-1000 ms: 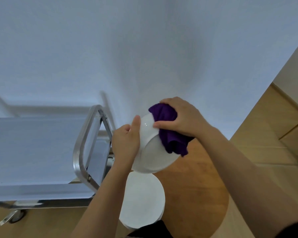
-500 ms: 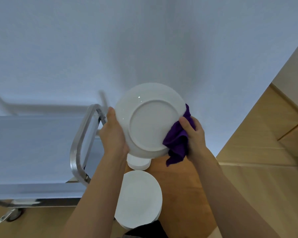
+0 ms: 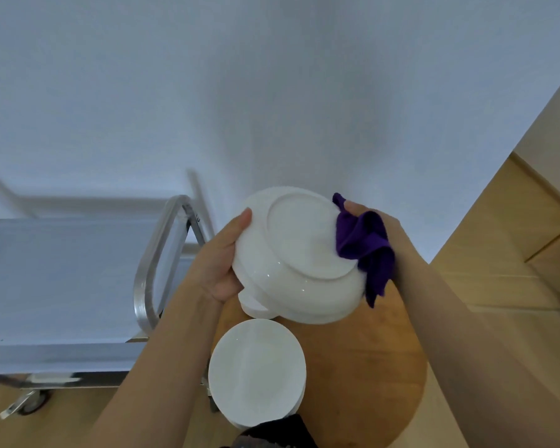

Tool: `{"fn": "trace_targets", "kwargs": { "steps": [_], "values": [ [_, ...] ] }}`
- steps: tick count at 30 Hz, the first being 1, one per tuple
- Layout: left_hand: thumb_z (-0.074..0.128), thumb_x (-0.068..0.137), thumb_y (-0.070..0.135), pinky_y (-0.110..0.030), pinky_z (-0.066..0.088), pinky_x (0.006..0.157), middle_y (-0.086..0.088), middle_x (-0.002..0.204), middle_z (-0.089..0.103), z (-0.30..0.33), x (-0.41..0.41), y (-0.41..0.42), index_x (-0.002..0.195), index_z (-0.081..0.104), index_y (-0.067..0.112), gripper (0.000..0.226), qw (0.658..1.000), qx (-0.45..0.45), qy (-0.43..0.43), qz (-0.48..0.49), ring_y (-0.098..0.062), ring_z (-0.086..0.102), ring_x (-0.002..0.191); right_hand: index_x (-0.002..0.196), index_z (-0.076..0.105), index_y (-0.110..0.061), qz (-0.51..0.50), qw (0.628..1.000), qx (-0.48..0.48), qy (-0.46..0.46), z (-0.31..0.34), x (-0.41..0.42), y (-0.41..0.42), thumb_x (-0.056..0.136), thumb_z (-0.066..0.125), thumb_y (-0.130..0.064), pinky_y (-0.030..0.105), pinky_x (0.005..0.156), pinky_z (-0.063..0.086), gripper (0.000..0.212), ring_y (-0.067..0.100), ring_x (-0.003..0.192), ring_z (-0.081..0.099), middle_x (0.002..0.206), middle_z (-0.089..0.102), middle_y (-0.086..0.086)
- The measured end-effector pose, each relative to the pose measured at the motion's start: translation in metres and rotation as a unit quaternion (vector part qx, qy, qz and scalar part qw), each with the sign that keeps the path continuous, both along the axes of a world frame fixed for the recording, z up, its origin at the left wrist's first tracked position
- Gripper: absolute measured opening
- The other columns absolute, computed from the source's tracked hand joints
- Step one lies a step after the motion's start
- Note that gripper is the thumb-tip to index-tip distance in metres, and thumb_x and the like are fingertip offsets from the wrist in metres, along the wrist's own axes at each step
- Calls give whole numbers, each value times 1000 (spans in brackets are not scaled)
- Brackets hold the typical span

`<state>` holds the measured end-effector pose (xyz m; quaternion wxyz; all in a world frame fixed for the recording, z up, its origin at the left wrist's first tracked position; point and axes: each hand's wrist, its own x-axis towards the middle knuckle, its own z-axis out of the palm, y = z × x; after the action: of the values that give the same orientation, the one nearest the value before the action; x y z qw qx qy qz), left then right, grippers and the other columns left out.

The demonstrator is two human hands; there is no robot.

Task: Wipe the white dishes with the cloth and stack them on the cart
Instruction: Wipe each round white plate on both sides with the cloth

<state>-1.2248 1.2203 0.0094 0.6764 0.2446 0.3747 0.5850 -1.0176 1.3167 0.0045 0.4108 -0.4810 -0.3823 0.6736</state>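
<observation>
While left hand [image 3: 219, 263] grips rim of round white glazed plate [image 3: 299, 253] held upturned above round wooden desk [image 3: 369, 367], right hand [image 3: 382, 234] presses bunched purple cloth [image 3: 364, 245] to opposite edge; likely slippery, fragile, so hold by rim.

We seem to stand in a plain dining or service room, though we cannot tell if it is a home or a restaurant. A steel cart [image 3: 149, 273] on castors waits by a bare white wall [image 3: 272, 92], and stacked plates [image 3: 256, 373] sit on a round wooden table [image 3: 369, 367] over a pale wood floor [image 3: 514, 237].
</observation>
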Motion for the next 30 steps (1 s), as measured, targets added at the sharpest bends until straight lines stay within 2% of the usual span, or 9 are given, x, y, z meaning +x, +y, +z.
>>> {"fn": "trace_targets", "kwargs": {
  "steps": [2,3,6,8,11,14,17,22,30],
  "values": [
    [52,82,38,-39,60,68,-8,99,73,-1,1,3,96,75,18,34,999,4,-10,44,-25,70,88,112,66,-6,-16,999,-2,28,-10,-6,-10,75,73,-25,43,88,52,42,33,98,64,109,67,14],
    [51,87,36,-41,58,77,-8,103,72,-2,4,6,101,72,17,32,997,-3,-15,75,-26,68,94,109,67,-10,-24,999,-4,36,-14,-10,-18,78,70,-26,42,76,55,34,34,90,65,103,69,12],
    [48,96,31,-45,49,94,-9,111,70,-4,23,15,110,62,13,27,986,-6,-39,164,-26,64,106,96,61,-21,-77,995,54,-27,-24,-36,-44,89,59,-35,23,61,51,15,22,69,62,83,67,2],
    [50,96,30,-38,55,87,-6,105,73,-7,36,18,107,61,14,22,980,8,-4,197,-21,68,100,102,53,-21,-110,980,125,-111,-31,-54,-57,93,52,-38,7,61,42,20,11,77,59,89,63,2],
    [55,94,30,-28,58,68,8,82,75,-10,34,17,97,60,22,10,972,21,78,221,-9,72,79,102,55,-16,-89,975,155,-129,-37,-63,-70,97,46,-34,16,71,44,20,14,88,60,96,62,5],
    [58,92,33,-31,58,70,12,82,75,-12,17,11,94,60,28,6,963,15,142,230,-9,72,79,90,60,-23,-119,951,200,-203,-43,-48,-67,98,42,-22,5,64,42,20,-1,77,58,83,63,-7],
    [61,89,37,-33,56,72,9,85,75,-20,14,0,92,65,27,11,959,-3,202,198,-14,71,85,104,63,-18,-191,954,179,-147,-37,-41,-42,99,40,-20,21,74,48,23,9,85,61,88,64,-7],
    [64,87,37,-21,52,58,4,79,75,-32,45,-11,85,72,20,19,958,-4,252,139,-10,71,73,126,57,-19,-45,949,214,-227,-16,-72,-6,100,37,-20,31,101,41,33,13,111,54,123,60,-4],
    [54,91,49,-26,54,57,-7,85,74,-27,35,-3,105,66,10,43,938,-92,235,239,-21,71,78,122,60,-26,89,895,344,-269,-7,-95,-38,93,52,-33,30,95,46,31,10,106,58,118,64,-8]
  ]
}}
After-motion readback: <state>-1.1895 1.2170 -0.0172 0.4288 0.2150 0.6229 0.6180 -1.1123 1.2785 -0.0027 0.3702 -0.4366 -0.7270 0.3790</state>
